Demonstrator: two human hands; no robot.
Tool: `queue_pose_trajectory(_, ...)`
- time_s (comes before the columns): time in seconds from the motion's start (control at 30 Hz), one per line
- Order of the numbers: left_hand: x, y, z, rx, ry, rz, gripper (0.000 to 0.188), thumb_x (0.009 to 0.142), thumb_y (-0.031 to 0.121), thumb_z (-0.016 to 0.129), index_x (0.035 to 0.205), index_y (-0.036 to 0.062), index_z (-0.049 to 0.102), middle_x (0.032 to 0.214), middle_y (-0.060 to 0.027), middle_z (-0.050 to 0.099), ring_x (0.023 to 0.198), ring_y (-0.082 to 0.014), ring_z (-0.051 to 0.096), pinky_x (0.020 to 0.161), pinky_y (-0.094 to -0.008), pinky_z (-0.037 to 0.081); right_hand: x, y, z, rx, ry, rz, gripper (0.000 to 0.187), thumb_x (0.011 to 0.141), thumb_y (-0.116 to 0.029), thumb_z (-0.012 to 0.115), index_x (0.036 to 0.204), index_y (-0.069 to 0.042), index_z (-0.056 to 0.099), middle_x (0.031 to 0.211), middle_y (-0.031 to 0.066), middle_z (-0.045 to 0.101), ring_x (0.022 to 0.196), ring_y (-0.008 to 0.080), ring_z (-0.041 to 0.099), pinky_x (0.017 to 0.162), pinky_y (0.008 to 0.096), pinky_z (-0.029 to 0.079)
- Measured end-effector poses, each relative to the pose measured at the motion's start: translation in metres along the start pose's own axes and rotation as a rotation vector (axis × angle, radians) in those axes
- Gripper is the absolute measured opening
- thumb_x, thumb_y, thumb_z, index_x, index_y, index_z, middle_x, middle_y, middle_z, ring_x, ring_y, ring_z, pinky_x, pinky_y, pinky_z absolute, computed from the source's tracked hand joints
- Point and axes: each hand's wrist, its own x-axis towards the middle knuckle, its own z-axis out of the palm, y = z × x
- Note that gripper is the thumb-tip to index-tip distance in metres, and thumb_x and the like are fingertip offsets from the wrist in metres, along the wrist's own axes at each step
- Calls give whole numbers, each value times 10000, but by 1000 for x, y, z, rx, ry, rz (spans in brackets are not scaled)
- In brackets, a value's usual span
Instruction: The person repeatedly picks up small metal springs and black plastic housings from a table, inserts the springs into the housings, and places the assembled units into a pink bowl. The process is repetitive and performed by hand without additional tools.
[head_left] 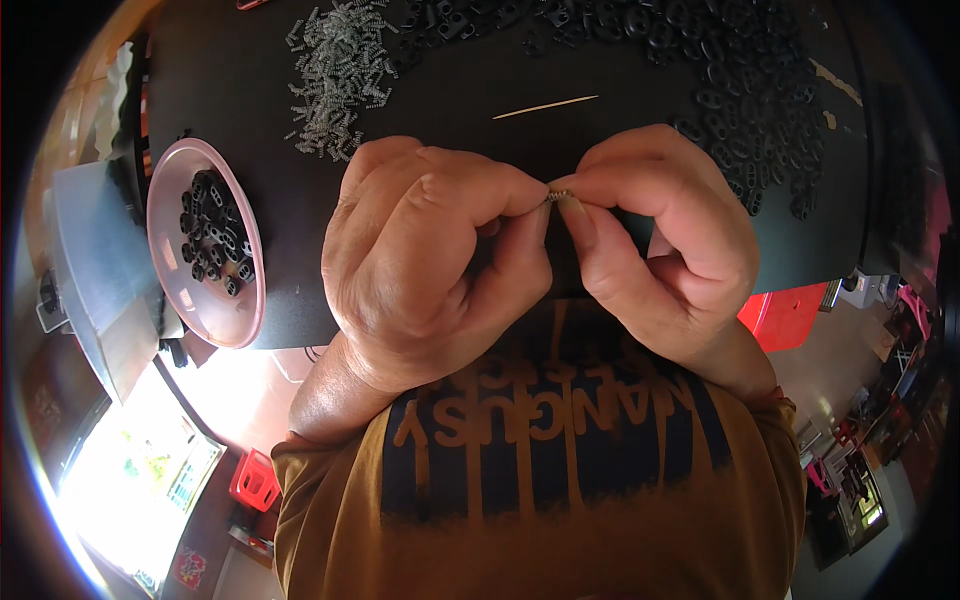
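Small metal spring [560, 195]: pinched between the fingertips of both hands, held above the near edge of the counter [520, 70], in front of the person's chest.

Left hand [430, 260]: fingers curled closed, thumb and forefinger gripping the spring's left end.

Right hand [660, 230]: likewise curled, thumb and forefinger closed on the spring's right end; the two hands meet at the fingertips.

Counter: black surface.

Wooden stick [545, 106]: thin, lying just beyond the hands.

Loose springs [335, 75]: heap, far left of centre.

Black plastic parts [740, 90]: spread along the far and right side.

Pink dish [170, 180]: at the left edge, holding more black parts.
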Motion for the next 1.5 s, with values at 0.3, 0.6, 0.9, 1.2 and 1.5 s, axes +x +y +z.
queue_pose_trajectory(0.3, 2, -3, 5, 132, 54, 146, 211, 617, -89, 633, 791, 17, 580, 694, -66, 600, 580, -195, 551, 612, -332, 443, 3, 4, 1, -16, 14, -35, 158, 669, 101, 583, 810, 28, 584, 766, 112, 566, 659, 166, 538, 573, 247, 410)
queue_pose_trajectory(0.6, 0, 3, 3, -21, -23, -154, 171, 622, -35, 637, 748, 57, 566, 671, -30, 561, 578, -171, 537, 548, -279, 436, 5, 6, 1, -89, 14, -129, 167, 650, 79, 598, 807, 22, 583, 751, 120, 574, 624, 183, 542, 533, 259, 413)
queue_pose_trajectory(0.9, -2, 12, -6, -408, -188, -580, 103, 798, 95, 560, 858, 20, 523, 712, -24, 553, 630, -89, 502, 577, -213, 412, 3, 13, 3, -146, 32, -237, 182, 650, 68, 599, 825, 19, 585, 754, 119, 581, 620, 190, 540, 531, 257, 428)
queue_pose_trajectory(1.2, 2, 13, -4, -517, -126, -744, 70, 748, 55, 605, 799, 33, 562, 705, -22, 572, 591, -97, 536, 542, -220, 433, 0, 13, 2, -13, -15, -104, 149, 746, 39, 590, 894, 38, 579, 847, 132, 567, 704, 146, 529, 594, 229, 422)
queue_pose_trajectory(1.5, -1, 12, 2, -445, -64, -700, 79, 723, 43, 615, 785, 43, 566, 691, -33, 568, 589, -130, 540, 540, -243, 435, -2, 12, 5, 97, 2, 18, 149, 738, 95, 560, 877, 44, 575, 852, 126, 559, 720, 135, 521, 603, 212, 406)
